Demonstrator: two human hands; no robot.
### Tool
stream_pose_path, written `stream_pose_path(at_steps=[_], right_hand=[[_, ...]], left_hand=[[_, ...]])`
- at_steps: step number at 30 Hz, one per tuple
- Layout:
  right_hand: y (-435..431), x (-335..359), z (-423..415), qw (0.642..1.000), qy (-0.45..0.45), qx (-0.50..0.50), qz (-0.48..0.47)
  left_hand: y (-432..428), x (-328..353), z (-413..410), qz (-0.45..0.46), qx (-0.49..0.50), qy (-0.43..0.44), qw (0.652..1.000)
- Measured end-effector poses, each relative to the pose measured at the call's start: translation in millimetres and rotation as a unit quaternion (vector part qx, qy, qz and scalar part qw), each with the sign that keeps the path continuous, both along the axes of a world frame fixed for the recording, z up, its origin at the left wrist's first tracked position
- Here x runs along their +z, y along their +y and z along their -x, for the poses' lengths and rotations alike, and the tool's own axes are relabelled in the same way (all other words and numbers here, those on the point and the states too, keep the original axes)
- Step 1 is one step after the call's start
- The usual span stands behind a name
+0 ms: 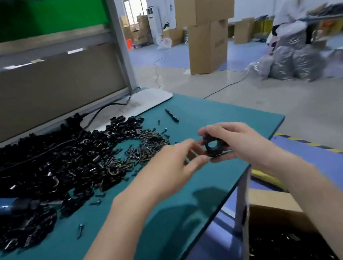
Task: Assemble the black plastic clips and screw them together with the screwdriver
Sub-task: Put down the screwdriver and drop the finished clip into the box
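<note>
Two hands meet over the right end of the green tabletop (pixel 208 111), and between them is one black plastic clip (pixel 213 146) with a hole through its middle. The right hand (pixel 241 140) grips it, with fingers (pixel 216 128) curled over the top and the thumb under it, so it does not wobble. The left hand (pixel 172 166) pinches the clip's left side with thumb and first finger, most likely to push its two halves together. It is blurry, so I cannot tell if they are joined yet.

The clip looks lifted off the tabletop, near the heap of screws (pixel 144 149), so a screw is easy to grab next. A big pile of loose clips (pixel 47 170) lies to the left. The blue screwdriver (pixel 3 208) rests on it, untouched. A cardboard box (pixel 270 204) sits below the tabletop's edge with dark parts inside, probably the finished ones.
</note>
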State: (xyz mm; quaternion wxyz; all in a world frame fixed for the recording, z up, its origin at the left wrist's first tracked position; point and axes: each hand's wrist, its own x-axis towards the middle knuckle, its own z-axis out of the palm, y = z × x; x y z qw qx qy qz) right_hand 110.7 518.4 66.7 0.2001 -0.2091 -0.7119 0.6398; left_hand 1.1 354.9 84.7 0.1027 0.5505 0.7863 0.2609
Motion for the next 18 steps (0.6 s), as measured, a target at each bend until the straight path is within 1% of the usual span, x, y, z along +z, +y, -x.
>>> stream_pose_path(at_steps=[1,2,4,5,6,7,10,13,14,16,18], right_hand=[[15,-6,-19,0.997,-0.042,-0.028,-0.058],[28,-14,-37,0.986,-0.095,-0.047,-0.128],[47,-27,-68,0.945,-0.202,-0.046,-0.252],[51,-31,-78,0.926,-0.237,-0.041,-0.29],[53,-34,-82,0.917,-0.247,-0.043,-0.311],[51,-35,-82,0.915,-0.239,-0.049,-0.322],[31,-30,-57,0.918,-0.167,-0.047,-0.358],[0,-32,-10,0.912,-0.137,0.023,-0.386],[-13,-36,7,0.908,-0.133,0.052,-0.394],[-40,-49,42,0.894,-0.143,0.098,-0.413],[-69,-67,75,0.868,-0.178,0.12,-0.448]], left_hand=[[11,0,-10,0.017,-0.024,-0.018,0.999],[19,0,-19,0.025,-0.043,-0.033,0.998],[30,1,-31,0.024,-0.067,-0.056,0.996],[33,1,-34,0.023,-0.071,-0.063,0.995],[35,2,-35,0.026,-0.072,-0.064,0.995],[35,2,-34,0.034,-0.07,-0.061,0.995],[21,-4,-19,0.071,-0.038,-0.061,0.995],[-15,-22,7,0.089,0.044,-0.075,0.992],[-31,-32,16,0.09,0.085,-0.06,0.99],[-69,-53,34,0.092,0.188,0.022,0.978],[-110,-71,45,0.097,0.293,0.095,0.947]])
